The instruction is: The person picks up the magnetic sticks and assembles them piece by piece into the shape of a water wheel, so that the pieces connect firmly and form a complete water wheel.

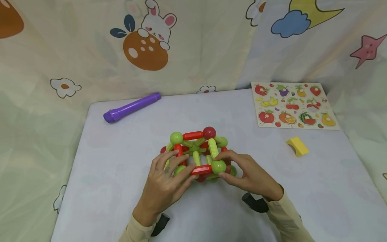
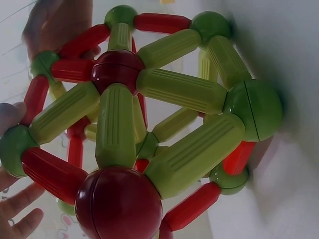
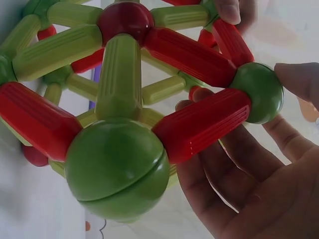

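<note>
A framework of magnetic building sticks and balls (image 1: pixel 197 158) stands on the table in the head view, made of red and yellow-green sticks joined by green and dark red balls. On its near left side, my left hand (image 1: pixel 164 183) holds it, with fingers bent over the red sticks and a green ball (image 1: pixel 180 169). My right hand (image 1: pixel 251 173) pinches the near right green ball (image 1: pixel 218 166) between thumb and forefinger. Close up in the right wrist view, the fingers (image 3: pixel 239 154) of that hand curl behind a red stick (image 3: pixel 204 122). The framework's far underside is hidden.
A purple toy microphone-like stick (image 1: pixel 132 107) lies at the back left. At the back right is a fruit picture board (image 1: pixel 282 104), with a yellow arch block (image 1: pixel 297 146) in front of it. A patterned cloth (image 1: pixel 208 43) hangs behind the white table (image 1: pixel 115 181).
</note>
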The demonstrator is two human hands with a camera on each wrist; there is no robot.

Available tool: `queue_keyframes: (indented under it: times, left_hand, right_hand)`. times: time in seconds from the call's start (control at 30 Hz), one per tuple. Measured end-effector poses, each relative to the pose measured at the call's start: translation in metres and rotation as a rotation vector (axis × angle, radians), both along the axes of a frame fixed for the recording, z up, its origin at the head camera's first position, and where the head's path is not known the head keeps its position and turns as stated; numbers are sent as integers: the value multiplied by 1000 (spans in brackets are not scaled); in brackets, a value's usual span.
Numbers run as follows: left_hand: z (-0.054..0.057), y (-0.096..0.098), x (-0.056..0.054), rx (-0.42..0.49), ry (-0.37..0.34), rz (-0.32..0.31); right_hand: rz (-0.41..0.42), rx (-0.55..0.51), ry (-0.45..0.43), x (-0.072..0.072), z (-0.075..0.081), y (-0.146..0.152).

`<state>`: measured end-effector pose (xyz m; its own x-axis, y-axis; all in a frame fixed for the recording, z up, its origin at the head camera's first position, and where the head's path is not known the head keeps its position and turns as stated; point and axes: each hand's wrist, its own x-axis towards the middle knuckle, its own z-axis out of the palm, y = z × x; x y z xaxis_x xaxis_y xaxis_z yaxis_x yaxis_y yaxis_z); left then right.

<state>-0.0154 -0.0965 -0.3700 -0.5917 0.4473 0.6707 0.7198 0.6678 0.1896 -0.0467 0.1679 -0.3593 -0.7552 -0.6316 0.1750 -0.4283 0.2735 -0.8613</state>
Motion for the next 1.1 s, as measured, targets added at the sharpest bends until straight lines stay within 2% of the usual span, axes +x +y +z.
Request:
queue_keyframes:
  times: [0.23, 0.4, 0.47, 0.53, 0.63, 0.73, 0.8, 0.9, 1.1]
  left_hand:
    - [0, -1, 0, 12, -10, 1]
    - [-5, -15, 5, 92, -86, 54]
    - [-10, -25, 8, 126, -160, 96]
    - [-16, -36, 12, 109, -269, 160]
    - [-29, -47, 17, 50, -509, 258]
    - [-41, -49, 20, -15, -743, 311]
    - [-48, -48, 20, -16, -846, 307]
    - [-56, -44, 17, 11, -900, 263]
    - [-65, -39, 10, 114, -887, 200]
  right_hand:
    - [1, -1, -7, -1, -1, 1]
    - [-18, 30, 8, -3, -2, 7]
    - [-60, 62, 16, -5, -2, 14]
    - [-120, 122, 17, -10, -4, 24]
    - [-164, 253, -54, -15, -8, 37]
    - [-115, 360, -176, -18, -16, 44]
    - [-66, 381, -242, -18, -21, 45]
    - [-24, 346, -299, -16, -25, 45]
    - [-13, 292, -290, -13, -30, 44]
